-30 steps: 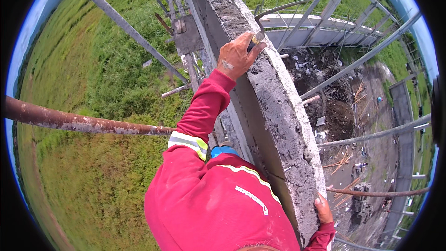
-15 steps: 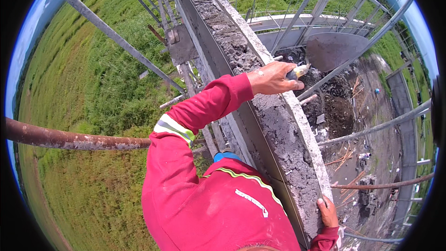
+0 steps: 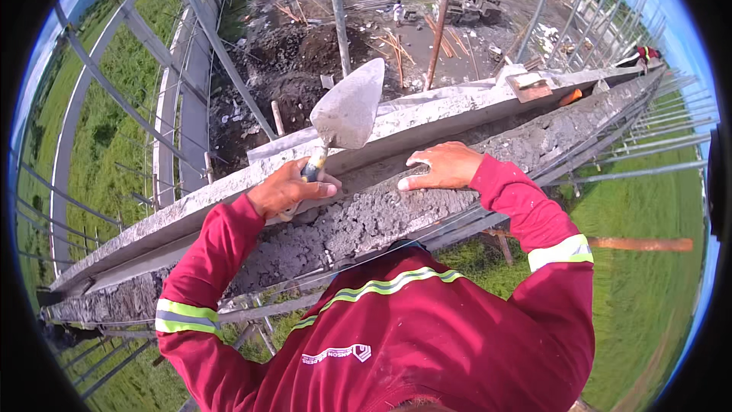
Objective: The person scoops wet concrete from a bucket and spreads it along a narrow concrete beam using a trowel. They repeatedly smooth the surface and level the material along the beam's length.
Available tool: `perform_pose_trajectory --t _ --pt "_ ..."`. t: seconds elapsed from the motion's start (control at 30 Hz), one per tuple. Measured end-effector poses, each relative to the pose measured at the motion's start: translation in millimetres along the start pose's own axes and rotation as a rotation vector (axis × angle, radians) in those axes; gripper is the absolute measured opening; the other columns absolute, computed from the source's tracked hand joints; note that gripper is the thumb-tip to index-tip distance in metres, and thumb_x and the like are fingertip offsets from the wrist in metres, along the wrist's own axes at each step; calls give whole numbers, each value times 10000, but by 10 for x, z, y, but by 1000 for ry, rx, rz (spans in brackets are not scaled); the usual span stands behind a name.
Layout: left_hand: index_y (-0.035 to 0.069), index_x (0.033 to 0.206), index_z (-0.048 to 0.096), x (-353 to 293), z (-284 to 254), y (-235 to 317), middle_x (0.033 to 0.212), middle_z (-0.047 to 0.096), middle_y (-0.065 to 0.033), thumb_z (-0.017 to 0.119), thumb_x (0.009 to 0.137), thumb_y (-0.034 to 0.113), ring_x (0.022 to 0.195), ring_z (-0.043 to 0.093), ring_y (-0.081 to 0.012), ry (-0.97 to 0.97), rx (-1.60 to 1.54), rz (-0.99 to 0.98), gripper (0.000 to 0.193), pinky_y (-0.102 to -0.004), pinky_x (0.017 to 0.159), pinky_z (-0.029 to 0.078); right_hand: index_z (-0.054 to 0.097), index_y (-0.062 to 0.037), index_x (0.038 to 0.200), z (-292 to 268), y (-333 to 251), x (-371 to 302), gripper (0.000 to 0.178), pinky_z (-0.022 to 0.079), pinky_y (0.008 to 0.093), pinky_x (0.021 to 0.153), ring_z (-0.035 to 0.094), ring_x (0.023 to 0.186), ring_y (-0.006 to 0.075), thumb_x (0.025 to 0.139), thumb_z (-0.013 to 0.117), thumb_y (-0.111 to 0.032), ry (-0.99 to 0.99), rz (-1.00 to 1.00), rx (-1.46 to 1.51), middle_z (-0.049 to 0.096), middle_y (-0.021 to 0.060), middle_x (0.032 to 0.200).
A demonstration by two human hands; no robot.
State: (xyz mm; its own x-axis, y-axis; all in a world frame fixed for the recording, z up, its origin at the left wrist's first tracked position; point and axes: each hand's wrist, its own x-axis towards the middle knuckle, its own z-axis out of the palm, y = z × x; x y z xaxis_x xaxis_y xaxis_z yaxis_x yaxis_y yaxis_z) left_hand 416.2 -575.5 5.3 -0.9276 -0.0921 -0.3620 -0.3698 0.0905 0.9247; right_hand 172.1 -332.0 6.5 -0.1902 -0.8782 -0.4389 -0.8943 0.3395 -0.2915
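My left hand [image 3: 293, 191] is closed around the handle of a pointed trowel [image 3: 349, 111]. Its grey, mortar-smeared blade tilts up and away over the far concrete edge. The hand is just above the rough mortar [image 3: 358, 233] along the top of the wall. To the right, my right hand [image 3: 444, 167] touches the mortar with its thumb and fingers apart and holds nothing. A narrow gap runs between the mortar and the smooth concrete ledge [image 3: 412, 118] beyond it.
A small board [image 3: 531, 85] lies on the ledge at right, near an orange piece [image 3: 570, 97]. Upright poles [image 3: 441, 23] rise beyond the wall, above ground with debris far below. Scaffold pipes [image 3: 648, 172] stick out at right over grass. Another person [image 3: 648, 53] is at the wall's far right end.
My view has turned to the right, so the wall now runs across it. The trowel blade has swung into sight, and my right hand has left the wall's edge for the mortar.
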Motion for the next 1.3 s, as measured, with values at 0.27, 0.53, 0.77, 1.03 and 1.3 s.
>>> perform_pose_trajectory --t 0.27,0.53,0.77,1.03,1.3 --pt "103 951 537 298 189 119 1044 677 -85 918 685 256 892 562 -128 -104 40 -110 489 -308 853 448 725 33 954 151 33 62 926 518 494 881 680 932 424 753 523 -848 104 -12 50 703 278 912" --pt "-2 1120 595 376 150 74 1032 635 -59 932 671 253 919 570 -135 -149 99 -153 617 -308 835 482 719 32 924 176 60 25 872 509 497 861 685 895 409 754 569 -811 180 -49 158 705 236 849" --pt "36 992 528 366 142 114 1123 664 -153 928 699 284 991 605 -173 -159 108 -193 554 -331 873 508 618 5 1237 155 213 -262 872 243 652 1141 572 1183 336 850 509 -769 350 -21 92 635 186 1113" --pt "45 896 500 321 148 138 1070 677 -169 934 663 361 965 608 -195 -93 205 -186 585 -364 863 491 591 16 1306 195 622 -438 971 123 700 1160 521 1274 325 813 503 -815 282 18 32 624 186 1199" --pt "49 870 475 243 115 156 1061 688 -216 977 563 443 991 637 -242 -107 375 -166 709 -389 855 503 613 9 1266 204 650 -429 997 120 697 1161 535 1255 361 773 499 -851 274 7 96 628 214 1205"
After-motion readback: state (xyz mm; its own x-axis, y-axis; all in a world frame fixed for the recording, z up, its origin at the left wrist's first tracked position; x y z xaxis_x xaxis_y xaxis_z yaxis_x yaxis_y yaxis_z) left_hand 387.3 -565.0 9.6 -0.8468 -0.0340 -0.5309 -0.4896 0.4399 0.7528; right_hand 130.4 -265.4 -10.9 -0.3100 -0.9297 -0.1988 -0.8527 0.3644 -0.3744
